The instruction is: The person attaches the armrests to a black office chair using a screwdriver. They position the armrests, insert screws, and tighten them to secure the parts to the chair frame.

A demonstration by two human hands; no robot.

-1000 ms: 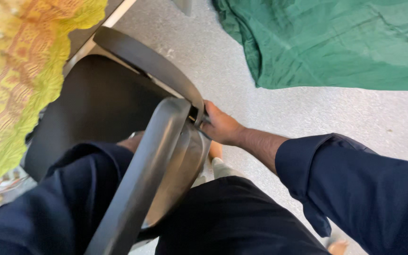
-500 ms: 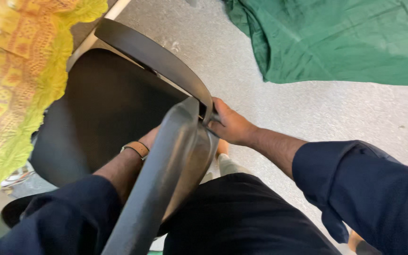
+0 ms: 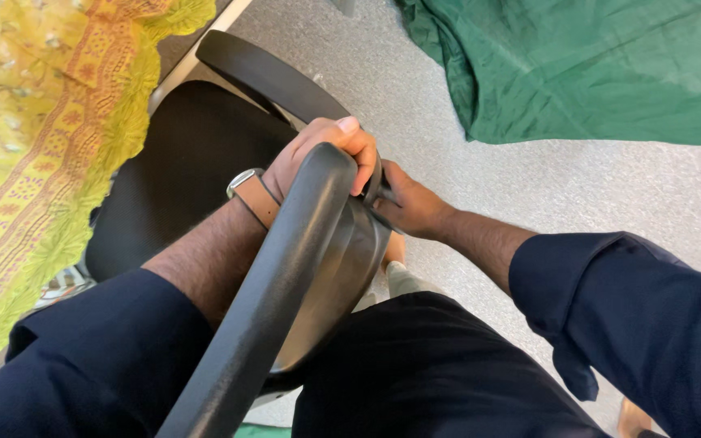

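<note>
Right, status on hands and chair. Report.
Left hand gripping top of the chair back. Right hand on its far side, fingers hidden. Yellow cloth left, green cloth on floor, both apart from the chair.

A: What can't you make out?

B: The right hand [image 3: 411, 207] is half behind the chair back [image 3: 285, 276], its fingertips out of sight (so the grip is unclear). The chair back runs off the bottom edge.

A: And the cloths?

B: The green cloth [image 3: 594, 65] and yellow cloth [image 3: 34, 138] are both cut by the frame's edges.
</note>
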